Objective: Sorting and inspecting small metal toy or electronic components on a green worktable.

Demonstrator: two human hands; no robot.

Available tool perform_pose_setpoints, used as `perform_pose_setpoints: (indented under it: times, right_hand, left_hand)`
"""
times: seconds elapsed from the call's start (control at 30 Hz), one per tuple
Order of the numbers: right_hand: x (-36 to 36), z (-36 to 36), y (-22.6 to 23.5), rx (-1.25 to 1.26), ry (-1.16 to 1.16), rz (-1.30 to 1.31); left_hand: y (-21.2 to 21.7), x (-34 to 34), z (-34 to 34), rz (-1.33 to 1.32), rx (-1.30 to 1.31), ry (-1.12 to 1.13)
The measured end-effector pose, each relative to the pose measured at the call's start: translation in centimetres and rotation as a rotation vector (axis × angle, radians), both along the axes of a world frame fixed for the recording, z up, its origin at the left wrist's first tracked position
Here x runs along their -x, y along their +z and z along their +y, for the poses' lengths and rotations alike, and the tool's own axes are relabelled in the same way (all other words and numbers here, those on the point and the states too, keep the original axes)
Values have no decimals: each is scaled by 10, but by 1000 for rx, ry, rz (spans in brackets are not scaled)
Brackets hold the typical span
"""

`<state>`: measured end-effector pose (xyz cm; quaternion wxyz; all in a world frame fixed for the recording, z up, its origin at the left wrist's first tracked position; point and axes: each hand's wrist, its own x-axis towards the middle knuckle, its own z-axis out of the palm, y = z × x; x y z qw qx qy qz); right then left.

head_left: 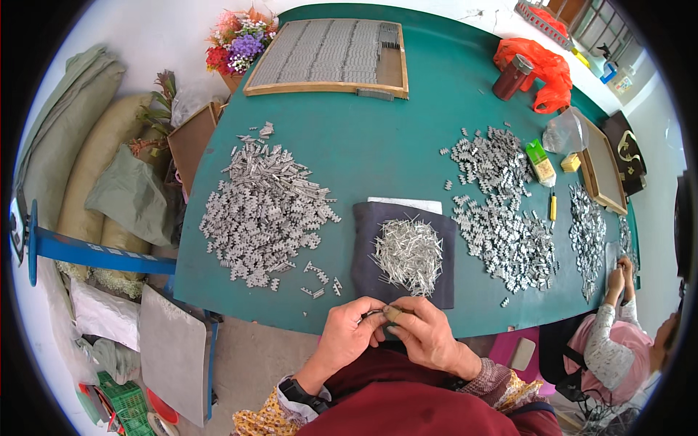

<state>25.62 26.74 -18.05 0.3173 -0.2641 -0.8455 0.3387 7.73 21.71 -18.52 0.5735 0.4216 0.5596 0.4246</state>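
Observation:
Just off the table's near edge, my left hand (350, 328) and my right hand (427, 336) meet fingertip to fingertip. Both are closed in a pinch on a small grey metal piece (373, 313), mostly covered by the fingers. Right beyond them lies a heap of thin metal pins (409, 254) on a dark cloth (367, 280). A large pile of small notched metal pieces (258, 218) spreads to the left, with a few loose ones near the cloth. More notched metal pieces (502, 232) are piled on the right.
The green table (349, 160) carries a wooden tray (320, 62) of rowed metal pieces at the back. A red bag (552, 76), dark red cup (512, 76), green-yellow carton (539, 161) and yellow-handled tool (553, 207) stand right. Another person (614, 349) works at the right edge.

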Motion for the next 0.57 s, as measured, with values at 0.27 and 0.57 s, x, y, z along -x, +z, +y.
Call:
perform_pose_setpoints:
  times: [0.27, 0.57]
  right_hand:
    - [-4, 7, 3, 216, -78, 75]
    - [-12, 11, 0, 147, -109, 32]
  left_hand:
    - [2, 1, 9, -291, 22, -113]
    - [12, 3, 18, -375, 30, -153]
